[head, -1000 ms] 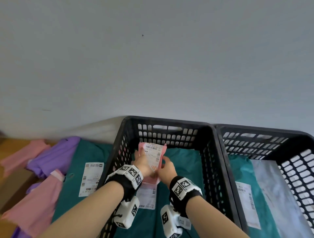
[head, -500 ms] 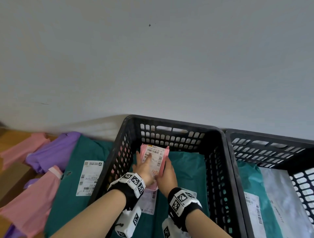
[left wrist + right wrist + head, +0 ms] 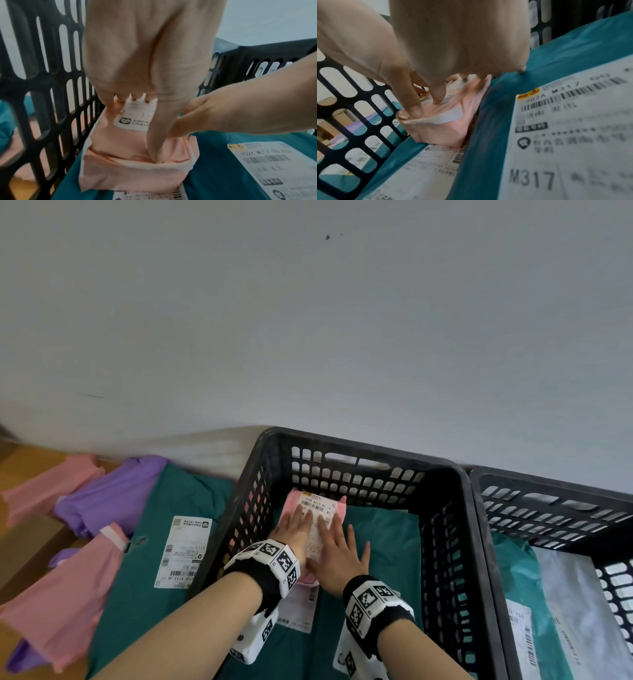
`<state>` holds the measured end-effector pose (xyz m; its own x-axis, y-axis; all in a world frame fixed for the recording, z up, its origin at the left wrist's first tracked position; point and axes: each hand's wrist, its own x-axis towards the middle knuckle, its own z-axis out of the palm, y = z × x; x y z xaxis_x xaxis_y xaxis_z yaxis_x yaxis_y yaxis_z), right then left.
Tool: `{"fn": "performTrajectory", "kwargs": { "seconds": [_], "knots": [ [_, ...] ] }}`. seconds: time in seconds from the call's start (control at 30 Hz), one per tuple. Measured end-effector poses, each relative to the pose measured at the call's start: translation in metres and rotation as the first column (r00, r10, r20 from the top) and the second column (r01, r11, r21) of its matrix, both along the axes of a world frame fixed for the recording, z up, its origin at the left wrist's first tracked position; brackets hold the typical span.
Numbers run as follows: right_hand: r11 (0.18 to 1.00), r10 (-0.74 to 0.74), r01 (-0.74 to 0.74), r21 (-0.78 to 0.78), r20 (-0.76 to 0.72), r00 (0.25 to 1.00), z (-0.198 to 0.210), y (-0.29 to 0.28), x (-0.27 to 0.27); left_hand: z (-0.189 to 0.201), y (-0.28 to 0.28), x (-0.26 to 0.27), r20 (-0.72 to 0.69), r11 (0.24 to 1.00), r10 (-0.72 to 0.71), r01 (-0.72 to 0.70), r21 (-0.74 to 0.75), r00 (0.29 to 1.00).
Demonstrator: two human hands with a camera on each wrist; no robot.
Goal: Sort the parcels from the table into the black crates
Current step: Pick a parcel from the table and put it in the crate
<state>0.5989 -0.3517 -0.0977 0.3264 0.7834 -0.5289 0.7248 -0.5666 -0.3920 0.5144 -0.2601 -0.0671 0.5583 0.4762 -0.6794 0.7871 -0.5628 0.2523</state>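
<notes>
- pink parcel [image 3: 320,510] with a white barcode label lies inside the left black crate [image 3: 442,474], near its far left corner, on top of a teal parcel [image 3: 380,529] that covers the crate floor.
- both hands rest flat on the pink parcel, fingers straight and spread: left hand [image 3: 294,530] on its left half, right hand [image 3: 337,556] on its right half, pressing down and gripping nothing.
- in the left wrist view the left thumb [image 3: 159,135] pushes into a fold of the pink wrapping.
- second black crate [image 3: 548,494] stands touching the first on its right, with a teal and a grey parcel inside.
- left of the crates, on the tabletop [image 3: 20,467], lie a large teal parcel [image 3: 150,542], pink parcels and a purple parcel [image 3: 109,501].
</notes>
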Motion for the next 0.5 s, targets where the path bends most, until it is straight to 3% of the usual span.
{"fn": "performTrajectory", "kwargs": {
  "seconds": [0.23,0.5],
  "knots": [
    [0.999,-0.029,0.028,-0.024,-0.05,0.998,-0.002,0.005,0.0,-0.005,-0.002,-0.004,-0.002,1.0,0.029,-0.029,-0.013,1.0],
    [0.996,-0.073,0.075,0.05,-0.048,0.996,0.012,0.005,0.001,0.011,-0.01,0.0,0.054,0.992,0.122,-0.123,0.008,0.991]
  ]
}}
